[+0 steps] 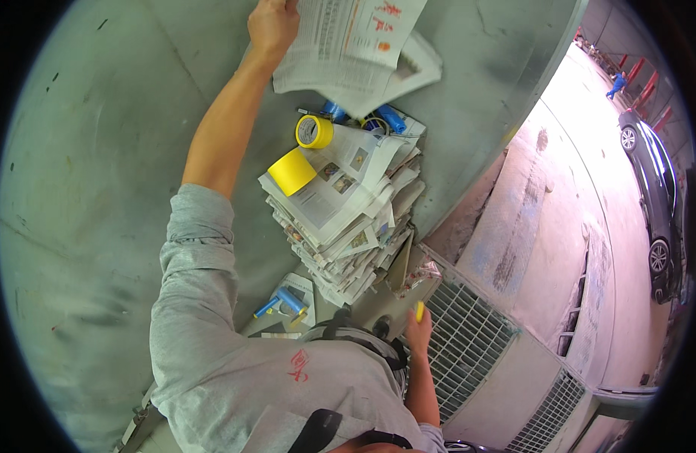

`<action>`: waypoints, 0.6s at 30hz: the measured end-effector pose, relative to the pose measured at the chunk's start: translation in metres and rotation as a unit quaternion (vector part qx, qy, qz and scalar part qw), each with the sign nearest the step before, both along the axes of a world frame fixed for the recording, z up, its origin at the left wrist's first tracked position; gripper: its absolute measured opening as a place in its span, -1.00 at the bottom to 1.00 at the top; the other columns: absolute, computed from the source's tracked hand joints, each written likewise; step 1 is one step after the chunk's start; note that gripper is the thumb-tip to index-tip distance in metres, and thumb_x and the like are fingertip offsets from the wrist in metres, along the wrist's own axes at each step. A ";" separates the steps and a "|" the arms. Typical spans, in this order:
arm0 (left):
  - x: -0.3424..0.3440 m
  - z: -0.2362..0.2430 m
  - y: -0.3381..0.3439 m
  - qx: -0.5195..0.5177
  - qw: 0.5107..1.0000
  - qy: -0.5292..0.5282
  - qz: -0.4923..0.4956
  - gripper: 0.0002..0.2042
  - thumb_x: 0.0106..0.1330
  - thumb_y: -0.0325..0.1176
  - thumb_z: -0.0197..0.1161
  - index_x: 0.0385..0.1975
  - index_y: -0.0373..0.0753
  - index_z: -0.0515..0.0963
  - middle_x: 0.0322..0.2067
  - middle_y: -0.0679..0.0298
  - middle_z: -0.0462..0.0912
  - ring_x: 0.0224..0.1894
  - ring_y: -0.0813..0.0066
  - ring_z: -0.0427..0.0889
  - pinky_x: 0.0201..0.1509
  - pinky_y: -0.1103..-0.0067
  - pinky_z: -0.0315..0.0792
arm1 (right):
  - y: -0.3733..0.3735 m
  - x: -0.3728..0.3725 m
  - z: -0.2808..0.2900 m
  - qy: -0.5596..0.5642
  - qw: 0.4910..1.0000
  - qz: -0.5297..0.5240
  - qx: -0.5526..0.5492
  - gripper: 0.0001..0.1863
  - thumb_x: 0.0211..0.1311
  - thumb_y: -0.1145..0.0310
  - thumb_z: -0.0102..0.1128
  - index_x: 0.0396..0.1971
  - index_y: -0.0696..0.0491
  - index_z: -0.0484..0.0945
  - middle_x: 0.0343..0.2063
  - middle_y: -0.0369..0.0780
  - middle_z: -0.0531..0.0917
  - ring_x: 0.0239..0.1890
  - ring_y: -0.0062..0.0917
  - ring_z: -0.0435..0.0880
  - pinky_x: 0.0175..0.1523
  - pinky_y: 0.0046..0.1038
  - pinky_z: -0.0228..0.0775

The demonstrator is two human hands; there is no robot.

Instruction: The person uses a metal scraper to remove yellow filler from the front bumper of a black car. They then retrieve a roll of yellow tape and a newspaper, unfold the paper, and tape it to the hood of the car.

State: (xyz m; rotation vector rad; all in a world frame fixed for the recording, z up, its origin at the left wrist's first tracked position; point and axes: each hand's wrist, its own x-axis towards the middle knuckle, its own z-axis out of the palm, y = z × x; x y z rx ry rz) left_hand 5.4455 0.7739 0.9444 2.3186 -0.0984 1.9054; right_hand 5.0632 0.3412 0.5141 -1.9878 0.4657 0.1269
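My left hand (274,29) is stretched far forward, its fingers closed at the left edge of a newspaper sheet (329,57). The sheet hangs partly blurred above a tall stack of newspapers (340,215). Down at my right side, my right hand (418,336) is closed around a small yellow stick-like object (420,311), whose kind I cannot make out. Two yellow tape rolls lie on the stack: one roll (315,132) shows its core, the other roll (291,172) its side. Blue rolls (391,118) lie at the stack's far end, partly under the sheet.
Blue film rolls (291,300) lie on paper left of the stack's near end. A grey-green panel (99,189) spans the left. Floor grating (469,340) lies to my right. Farther off are a dark car (650,189) and a person in blue (617,85).
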 end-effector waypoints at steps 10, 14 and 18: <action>-0.102 0.065 0.012 -0.175 0.972 -0.006 -0.159 -0.90 0.31 -0.50 0.25 -0.24 -0.27 0.65 -0.46 0.17 0.70 -0.42 0.49 0.56 -0.31 0.43 0.46 | 0.099 0.063 0.086 -0.021 0.986 0.166 0.020 -0.31 0.27 0.00 0.17 0.32 0.01 0.27 -0.10 0.08 0.65 -0.03 0.01 0.63 0.03 -0.17 0.44; -0.213 0.090 0.046 -0.148 0.985 -0.024 -0.080 -0.83 0.33 -0.31 0.30 -0.26 -0.27 0.69 -0.34 0.13 0.74 -0.31 0.41 0.64 -0.21 0.47 0.49 | 0.082 0.053 0.063 -0.008 0.978 0.195 0.068 -0.30 0.30 0.07 0.11 0.39 0.00 0.20 -0.21 0.00 0.66 -0.19 -0.15 0.65 -0.07 -0.27 0.46; -0.378 0.064 0.065 -0.059 0.961 -0.038 0.269 -0.56 0.25 -0.04 0.40 -0.12 -0.35 0.69 -0.22 0.14 0.76 -0.20 0.46 0.67 -0.06 0.55 0.48 | 0.059 0.043 0.039 0.084 0.934 0.218 0.272 -0.35 0.34 0.34 0.07 0.40 0.09 0.17 -0.45 -0.27 0.53 -0.51 -0.63 0.48 -0.41 -0.54 0.38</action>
